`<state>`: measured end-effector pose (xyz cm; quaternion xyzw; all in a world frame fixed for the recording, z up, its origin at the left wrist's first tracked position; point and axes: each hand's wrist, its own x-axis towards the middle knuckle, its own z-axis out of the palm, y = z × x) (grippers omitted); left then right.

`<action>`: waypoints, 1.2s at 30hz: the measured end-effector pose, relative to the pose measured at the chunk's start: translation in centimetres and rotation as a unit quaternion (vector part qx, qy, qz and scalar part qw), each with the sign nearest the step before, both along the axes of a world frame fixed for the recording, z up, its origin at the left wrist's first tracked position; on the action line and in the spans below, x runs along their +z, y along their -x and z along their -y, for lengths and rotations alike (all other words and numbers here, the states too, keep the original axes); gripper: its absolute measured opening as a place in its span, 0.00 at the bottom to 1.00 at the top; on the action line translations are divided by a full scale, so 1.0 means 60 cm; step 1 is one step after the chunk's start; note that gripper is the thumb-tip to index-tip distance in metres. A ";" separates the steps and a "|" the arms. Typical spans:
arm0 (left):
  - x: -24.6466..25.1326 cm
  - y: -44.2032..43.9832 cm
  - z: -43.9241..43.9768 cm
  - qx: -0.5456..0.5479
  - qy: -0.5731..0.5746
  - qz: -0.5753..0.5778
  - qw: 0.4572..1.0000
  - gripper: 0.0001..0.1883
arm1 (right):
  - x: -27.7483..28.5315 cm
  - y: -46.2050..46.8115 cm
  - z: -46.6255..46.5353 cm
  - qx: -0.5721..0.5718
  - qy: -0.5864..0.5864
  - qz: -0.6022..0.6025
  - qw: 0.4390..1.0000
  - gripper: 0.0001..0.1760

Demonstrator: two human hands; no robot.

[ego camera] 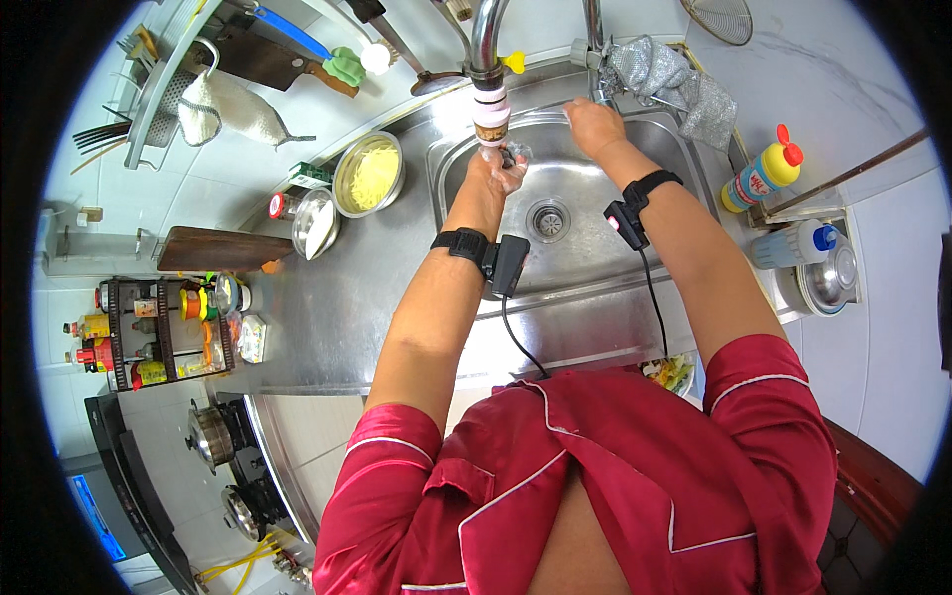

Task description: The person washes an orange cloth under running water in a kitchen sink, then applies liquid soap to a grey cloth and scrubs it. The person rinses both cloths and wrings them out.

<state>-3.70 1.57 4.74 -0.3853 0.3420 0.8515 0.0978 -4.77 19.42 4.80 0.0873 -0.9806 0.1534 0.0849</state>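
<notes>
My left hand [503,172] is under the spout, just below the pink and white tap filter [491,115]. White suds or water cover its fingers, and something greyish shows between them that I cannot make out. My right hand [597,128] is at the back rim of the steel sink [617,260], close to the metal pipe [593,30]. Its fingers are curled and partly hidden, so whether they touch the pipe is unclear. Below both hands the basin shows its round drain strainer [549,221].
Left of the sink stand a steel bowl of pale yellow shreds [374,177] and a smaller bowl [316,223]. A silvery cloth [666,85] hangs at the back right. Along the right edge are a yellow bottle with a red cap [762,177] and a blue-capped jug [792,245].
</notes>
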 end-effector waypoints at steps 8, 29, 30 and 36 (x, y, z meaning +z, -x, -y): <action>-0.022 0.011 0.008 -0.051 0.029 -0.006 0.998 0.07 | -0.009 0.000 -0.003 0.011 0.011 -0.011 1.000 0.12; -0.073 0.018 0.017 -0.353 0.556 -0.158 0.736 0.11 | -0.066 -0.035 0.189 -0.031 0.681 0.274 0.678 0.22; -0.065 0.015 0.015 -0.420 0.589 -0.159 0.672 0.10 | -0.077 -0.029 0.193 -0.067 0.729 0.289 0.617 0.23; -0.051 0.008 0.015 -0.156 0.117 -0.148 0.970 0.05 | -0.125 -0.012 0.204 -0.019 0.556 0.147 0.818 0.21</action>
